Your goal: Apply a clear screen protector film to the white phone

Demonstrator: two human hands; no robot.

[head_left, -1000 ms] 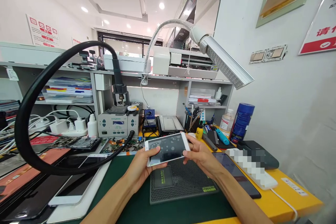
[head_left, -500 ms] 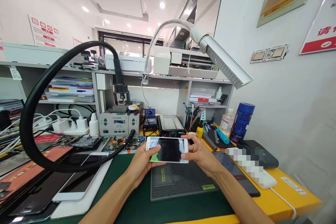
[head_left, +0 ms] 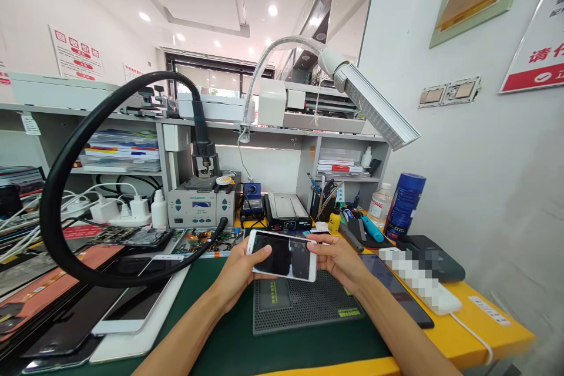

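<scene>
A white-framed smartphone is held sideways above the workbench, its dark glossy screen facing me with pale reflections. My left hand grips its left end, thumb lying over the front and fingers behind. At the upper right corner, my right hand pinches the phone's edge with thumb and fingers. Part of each hand's fingers is hidden behind the phone. Beneath it lies a grey perforated work mat on the green bench mat.
Left of my arms, a white tablet lies among stacked screens, under a looping black hose. Behind stand a grey rework station and a flat heating plate. At right are a dark tablet, a power strip and a blue can.
The phone has tilted, its right end dropping lower, and the screen reflections have shifted. My right thumb has moved up along the phone's right end. My left hand keeps its grip.
</scene>
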